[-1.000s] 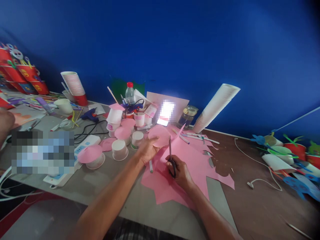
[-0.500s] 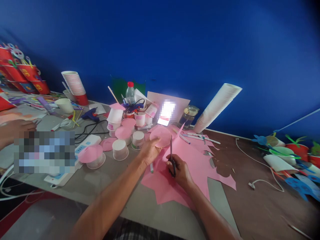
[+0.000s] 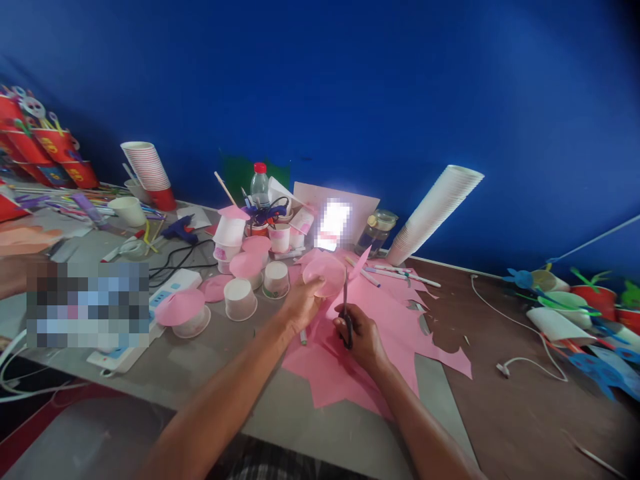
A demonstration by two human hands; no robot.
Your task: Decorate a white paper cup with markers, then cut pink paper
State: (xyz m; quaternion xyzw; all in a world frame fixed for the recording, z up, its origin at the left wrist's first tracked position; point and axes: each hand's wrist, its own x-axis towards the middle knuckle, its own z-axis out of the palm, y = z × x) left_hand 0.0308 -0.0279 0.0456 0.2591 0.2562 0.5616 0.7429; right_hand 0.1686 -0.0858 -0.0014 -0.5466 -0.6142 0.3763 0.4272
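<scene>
My left hand [image 3: 303,305] pinches a round pink paper disc [image 3: 325,275] at its lower left edge. In my right hand [image 3: 361,333] is a pair of dark-handled scissors [image 3: 346,313], its blades pointing up along the disc's right edge. Whether the blades are parted I cannot tell. Beneath both hands lies a large pink paper sheet [image 3: 345,383] with a jagged, cut-out outline. To the left stand upturned white paper cups [image 3: 241,300], several with pink paper tops, such as the pink cone [image 3: 180,307] on the nearest one.
A lit phone [image 3: 333,223] leans at the back beside a glass jar [image 3: 379,230]. A tall stack of white cups [image 3: 435,213] tilts against the blue wall. Left are a power strip [image 3: 145,327], a glue gun [image 3: 181,229] and another person's hand [image 3: 15,275]. Markers [image 3: 400,275] lie behind the sheet.
The disc and both hands have shifted slightly to the right, with the scissors staying at the disc's edge. The other person's hand at far left has moved down and left.
</scene>
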